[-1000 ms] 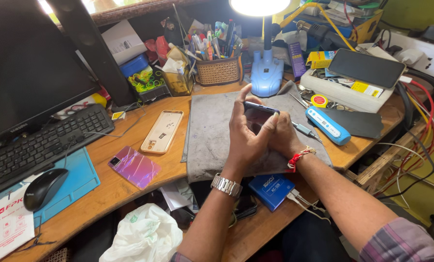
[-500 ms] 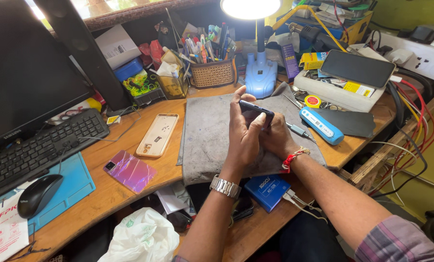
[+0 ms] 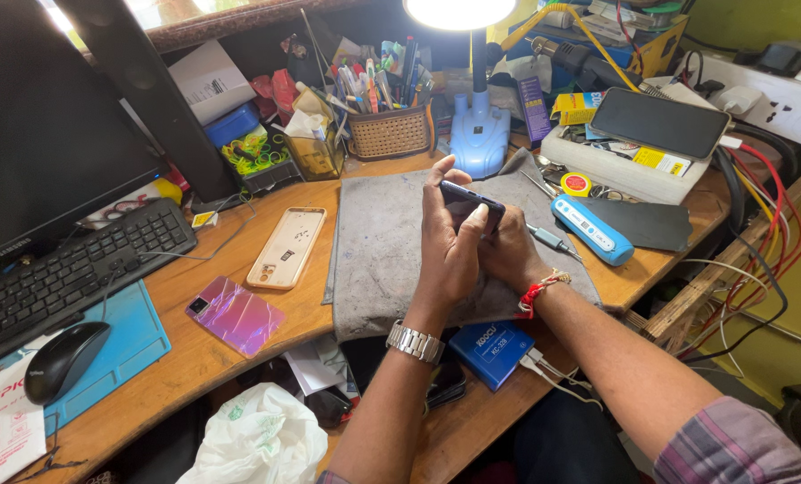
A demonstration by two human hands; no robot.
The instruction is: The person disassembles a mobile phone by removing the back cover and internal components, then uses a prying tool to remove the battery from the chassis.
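Both hands have drifted slightly lower and leftward over the mat since half a second ago, the dark phone now tipped more edge-on between them. One dark rectangular smartphone (image 3: 470, 198) is held above the grey felt work mat (image 3: 378, 260), which lies on the wooden desk (image 3: 194, 358). Left hand (image 3: 450, 246), a steel watch at its wrist, stands upright with fingers curled round the phone's near side and its thumb tip pressed to the top edge; it is clamped on the phone. Right hand (image 3: 508, 246), a red thread band at the wrist, cups the phone from the far side, also closed on it.

Two loose phone backs lie left of the mat: one beige plastic shell (image 3: 287, 247) and one glossy pink-violet cover (image 3: 235, 314). One black smartphone (image 3: 660, 123) rests on a white box at upper right. One blue-and-white handheld tool (image 3: 592, 229) lies just right of the mat.

One woven wicker basket (image 3: 390, 133) holds many pens and brushes, standing upright. One clear plastic tub (image 3: 315, 152) beside it holds crumpled paper.
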